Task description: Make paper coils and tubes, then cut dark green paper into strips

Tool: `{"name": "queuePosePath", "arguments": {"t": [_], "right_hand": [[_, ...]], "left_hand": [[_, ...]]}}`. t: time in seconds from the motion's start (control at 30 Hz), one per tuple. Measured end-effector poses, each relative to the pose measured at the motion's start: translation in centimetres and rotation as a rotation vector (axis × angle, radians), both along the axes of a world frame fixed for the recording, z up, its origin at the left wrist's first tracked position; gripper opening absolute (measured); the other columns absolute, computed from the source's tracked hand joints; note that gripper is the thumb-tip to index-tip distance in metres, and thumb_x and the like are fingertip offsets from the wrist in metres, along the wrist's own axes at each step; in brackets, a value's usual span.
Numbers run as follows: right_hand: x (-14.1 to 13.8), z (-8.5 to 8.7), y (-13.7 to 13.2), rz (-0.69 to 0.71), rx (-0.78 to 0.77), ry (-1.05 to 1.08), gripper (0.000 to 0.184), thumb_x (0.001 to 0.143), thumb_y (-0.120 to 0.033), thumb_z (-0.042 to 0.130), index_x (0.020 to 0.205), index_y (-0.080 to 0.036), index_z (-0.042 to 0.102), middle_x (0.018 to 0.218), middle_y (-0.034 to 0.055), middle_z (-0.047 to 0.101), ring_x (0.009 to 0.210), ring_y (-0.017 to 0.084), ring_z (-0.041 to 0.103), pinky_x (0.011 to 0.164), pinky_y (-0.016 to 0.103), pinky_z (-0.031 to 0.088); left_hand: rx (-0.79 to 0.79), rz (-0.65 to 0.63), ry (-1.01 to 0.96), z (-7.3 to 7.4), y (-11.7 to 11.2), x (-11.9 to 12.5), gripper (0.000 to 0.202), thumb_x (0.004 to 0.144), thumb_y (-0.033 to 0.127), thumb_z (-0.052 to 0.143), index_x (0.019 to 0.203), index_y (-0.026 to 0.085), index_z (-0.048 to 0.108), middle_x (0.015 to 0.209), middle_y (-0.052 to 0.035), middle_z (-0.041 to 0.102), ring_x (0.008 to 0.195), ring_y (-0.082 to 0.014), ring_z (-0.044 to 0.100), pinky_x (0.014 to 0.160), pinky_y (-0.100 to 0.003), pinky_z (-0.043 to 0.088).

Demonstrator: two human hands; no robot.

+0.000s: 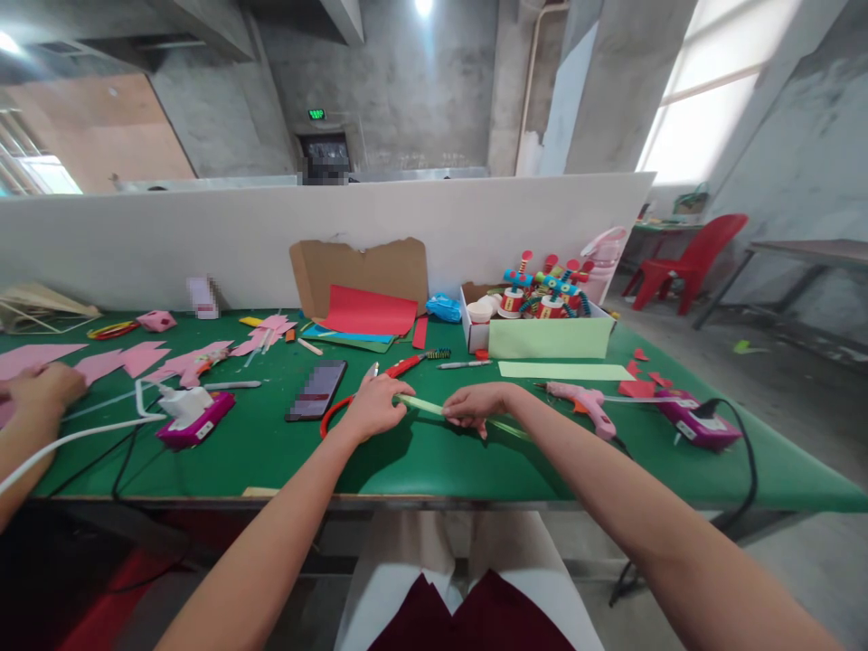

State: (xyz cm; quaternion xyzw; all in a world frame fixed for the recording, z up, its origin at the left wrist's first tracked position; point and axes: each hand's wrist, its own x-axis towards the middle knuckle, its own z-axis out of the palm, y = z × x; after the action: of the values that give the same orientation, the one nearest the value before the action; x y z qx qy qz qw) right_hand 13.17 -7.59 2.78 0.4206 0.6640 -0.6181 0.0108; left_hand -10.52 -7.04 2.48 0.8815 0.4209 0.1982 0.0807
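A narrow pale green paper strip (427,406) stretches between my two hands over the front of the green table. My left hand (372,407) is closed on the strip's left end, palm down. My right hand (483,403) pinches the strip farther along, and its free end sticks out to the right beneath my wrist. Beside my left hand lie scissors with an orange-red handle (329,418), partly covered by that hand. Just beyond is a red tool (405,365), its kind unclear. A wider pale green strip (562,371) lies flat past my right hand.
A box (549,336) holds several paper-cup robot figures. At right are a pink glue gun (584,403) and a purple power strip (702,425); another power strip (196,423) with cables stands left, near a phone (316,391). A co-worker's hand (51,387) rests among pink papers.
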Motion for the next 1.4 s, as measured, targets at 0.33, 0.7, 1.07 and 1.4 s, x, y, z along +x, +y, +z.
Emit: {"name": "queuePosePath", "arguments": {"t": [0.33,0.7,1.07,1.4], "right_hand": [[-0.4,0.3,-0.2,0.032,0.016,-0.042,0.048,0.078,-0.064,0.060,0.070,-0.019,0.049,0.052,-0.0089,0.036,0.044,0.007,0.037,0.042,0.023,0.048],[-2.5,0.7,-4.4,-0.218,1.285,-0.059,0.018,0.093,-0.018,0.045,0.091,-0.019,0.063,0.091,0.0092,0.065,0.090,0.020,0.057,0.083,0.032,0.044],[-2.4,-3.2,-4.2,-0.069,1.313,-0.291,0.016,0.089,-0.023,0.060,0.101,-0.016,0.069,0.093,0.0098,0.065,0.087,0.021,0.053,0.076,0.032,0.040],[-2.7,-3.7,-3.1,-0.082,1.366,-0.267,0.014,0.090,-0.024,0.061,0.085,-0.017,0.072,0.081,0.0060,0.065,0.079,0.018,0.055,0.068,0.029,0.033]], "left_hand": [[-0.019,-0.021,-0.065,-0.5,0.4,0.2,0.028,0.069,0.016,0.052,0.084,0.025,0.074,0.092,-0.0024,0.076,0.094,-0.0228,0.064,0.103,-0.044,0.037],[-0.221,0.106,-0.038,-1.4,-0.4,1.3,0.020,0.073,0.022,0.055,0.056,0.020,0.064,0.061,-0.0049,0.064,0.060,-0.0179,0.055,0.060,-0.027,0.033],[-0.447,0.124,0.088,-0.2,0.1,2.4,0.019,0.070,0.029,0.062,0.054,0.018,0.060,0.054,0.0011,0.056,0.059,-0.0150,0.052,0.055,-0.025,0.030],[0.055,-0.013,-0.023,-0.2,-2.3,0.6,0.010,0.079,0.022,0.061,0.089,0.021,0.065,0.097,-0.0040,0.068,0.099,-0.0227,0.057,0.087,-0.036,0.041]]}}
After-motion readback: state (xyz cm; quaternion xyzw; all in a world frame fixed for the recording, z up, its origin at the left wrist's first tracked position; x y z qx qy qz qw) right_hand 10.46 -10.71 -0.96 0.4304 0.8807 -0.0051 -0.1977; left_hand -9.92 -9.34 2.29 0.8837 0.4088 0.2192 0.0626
